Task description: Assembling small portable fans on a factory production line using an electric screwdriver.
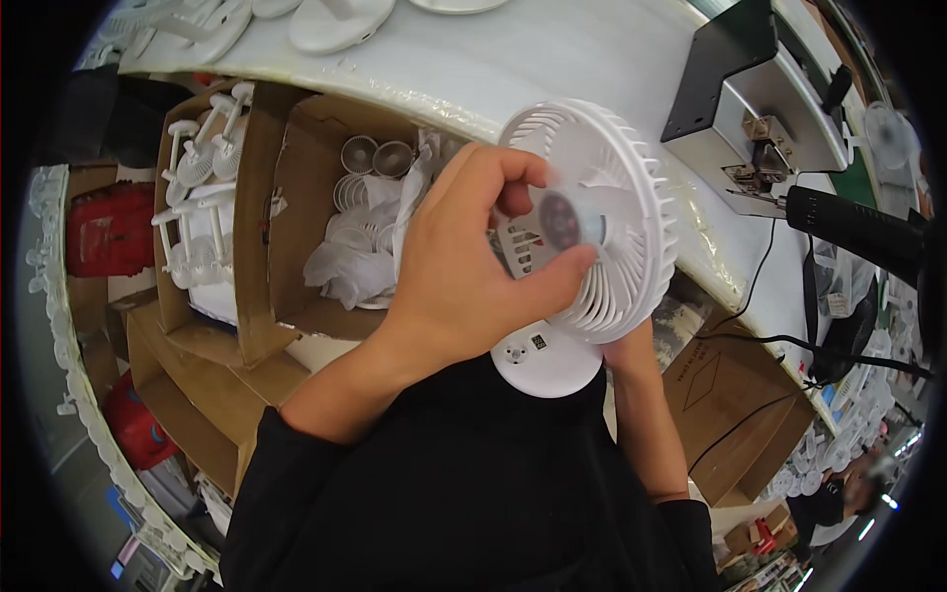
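A white desk fan (631, 197) with a ribbed round guard and a round base (548, 361) is held up in front of me, tilted, with its guard toward the left. My right hand (631, 343) supports it from behind the guard; most of its fingers are hidden by the fan. At the guard's centre, my left hand (459, 261) curls its thumb and fingers around a small dark round disc (560, 219). The disc is blurred, and whether it touches the guard cannot be seen.
A cardboard box (286, 212) with round white grilles (375, 158) and plastic wrapping stands left. Beside it, another box holds small white fans (202, 153). A metal machine (779, 128) sits on the white table (444, 74) at right. Black cables (760, 340) hang below, near a cardboard carton (725, 395).
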Tool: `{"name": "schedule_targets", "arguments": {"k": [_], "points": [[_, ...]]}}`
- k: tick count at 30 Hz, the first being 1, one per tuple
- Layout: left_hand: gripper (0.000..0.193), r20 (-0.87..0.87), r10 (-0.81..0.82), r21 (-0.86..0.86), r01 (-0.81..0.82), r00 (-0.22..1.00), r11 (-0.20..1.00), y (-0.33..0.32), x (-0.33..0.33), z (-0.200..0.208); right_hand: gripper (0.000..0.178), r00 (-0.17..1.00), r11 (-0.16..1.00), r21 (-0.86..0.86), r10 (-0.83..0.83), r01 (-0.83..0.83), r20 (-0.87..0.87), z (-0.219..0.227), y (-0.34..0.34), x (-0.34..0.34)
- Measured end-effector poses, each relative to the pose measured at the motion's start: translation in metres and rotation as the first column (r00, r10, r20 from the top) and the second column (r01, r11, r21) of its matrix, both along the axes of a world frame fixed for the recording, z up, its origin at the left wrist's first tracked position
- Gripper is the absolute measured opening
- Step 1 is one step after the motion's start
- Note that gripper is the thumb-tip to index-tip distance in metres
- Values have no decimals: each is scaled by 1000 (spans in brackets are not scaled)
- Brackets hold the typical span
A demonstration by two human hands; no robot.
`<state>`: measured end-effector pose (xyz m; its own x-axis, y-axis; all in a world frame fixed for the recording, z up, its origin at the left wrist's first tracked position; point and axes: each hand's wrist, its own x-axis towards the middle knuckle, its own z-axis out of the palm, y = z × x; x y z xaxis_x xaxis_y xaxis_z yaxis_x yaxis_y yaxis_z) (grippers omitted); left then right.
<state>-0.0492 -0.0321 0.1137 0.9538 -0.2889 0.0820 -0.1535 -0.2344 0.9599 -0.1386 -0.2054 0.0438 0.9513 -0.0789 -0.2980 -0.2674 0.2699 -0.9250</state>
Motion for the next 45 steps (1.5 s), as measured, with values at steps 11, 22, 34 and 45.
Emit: {"name": "schedule_targets", "arguments": {"k": [11,22,34,45], "points": [[46,8,22,-44,-21,1000,999,-3,-4,-13,29,992,994,88,-47,57,-114,2,2,5],[43,-58,-52,-327,30,997,944,3,1,-34,31,992,988,-98,114,-118,-46,13,-14,5],[55,-70,-273,-490,205,960,847,38,-7,-45,35,955,967,-149,234,-208,185,31,2,-1],[47,-250,-293,-767,-4,923,642,64,-20,-64,33,905,799,-601,274,-26,326,33,11,-1]]}}
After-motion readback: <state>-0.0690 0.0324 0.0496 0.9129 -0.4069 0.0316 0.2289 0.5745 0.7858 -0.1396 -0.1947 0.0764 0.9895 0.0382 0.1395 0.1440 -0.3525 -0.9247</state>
